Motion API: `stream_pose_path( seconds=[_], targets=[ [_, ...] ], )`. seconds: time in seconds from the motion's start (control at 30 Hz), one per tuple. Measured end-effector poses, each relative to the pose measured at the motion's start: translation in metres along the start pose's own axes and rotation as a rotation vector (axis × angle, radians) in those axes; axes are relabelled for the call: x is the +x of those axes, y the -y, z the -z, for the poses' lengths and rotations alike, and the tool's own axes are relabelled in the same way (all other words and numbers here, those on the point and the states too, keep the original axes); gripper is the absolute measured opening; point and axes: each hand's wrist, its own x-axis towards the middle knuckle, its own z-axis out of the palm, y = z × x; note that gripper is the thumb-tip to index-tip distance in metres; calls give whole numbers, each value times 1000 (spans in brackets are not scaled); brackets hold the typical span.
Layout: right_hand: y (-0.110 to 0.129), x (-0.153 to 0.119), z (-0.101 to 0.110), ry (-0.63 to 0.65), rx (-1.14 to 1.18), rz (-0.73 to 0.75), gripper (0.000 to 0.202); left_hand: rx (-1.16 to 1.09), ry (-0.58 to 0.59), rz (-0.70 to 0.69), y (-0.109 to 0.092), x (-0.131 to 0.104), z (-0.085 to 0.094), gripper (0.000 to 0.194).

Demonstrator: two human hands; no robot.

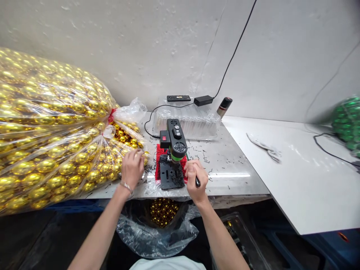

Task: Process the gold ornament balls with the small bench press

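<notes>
My left hand (132,167) is beside the loose gold balls (126,138) at the mouth of a clear bag, fingers bent and closed. Whatever its fingertips hold is hidden. My right hand (197,179) is closed round a black handle (197,182) at the right of a small black machine (177,138). Whether that handle belongs to the machine cannot be made out. The machine has round grilles, a red switch and a green ring, and stands over a slotted black plate (171,176) on a red mat (158,165).
A big tied bag of gold balls (50,127) fills the left. Black scraps litter the metal tabletop (225,165). Behind stand a clear plastic box (194,125), a power adapter (203,100) and a spray can (224,107). Below the edge hangs a plastic bag (157,240) holding gold balls.
</notes>
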Motion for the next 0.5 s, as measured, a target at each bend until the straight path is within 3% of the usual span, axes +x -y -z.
stream_pose_path(
  seconds=[0.03,0.1,0.13,0.2,0.37,0.5],
  targets=[
    [0,0,0,2,3,2,28,124,63,42,7,28,3,35],
    [0,-1,0,8,4,3,28,321,305,147,20,70,3,33],
    [0,-1,0,11,0,1,28,368,416,185,26,85,-1,34],
    [1,-1,0,16,-15,-2,27,391,526,216,35,101,-12,40],
    [2,-2,1,25,-34,-19,27,313,557,212,49,109,-37,53],
    [1,-4,0,16,-31,-28,27,188,530,192,56,114,-45,44]
  ],
)
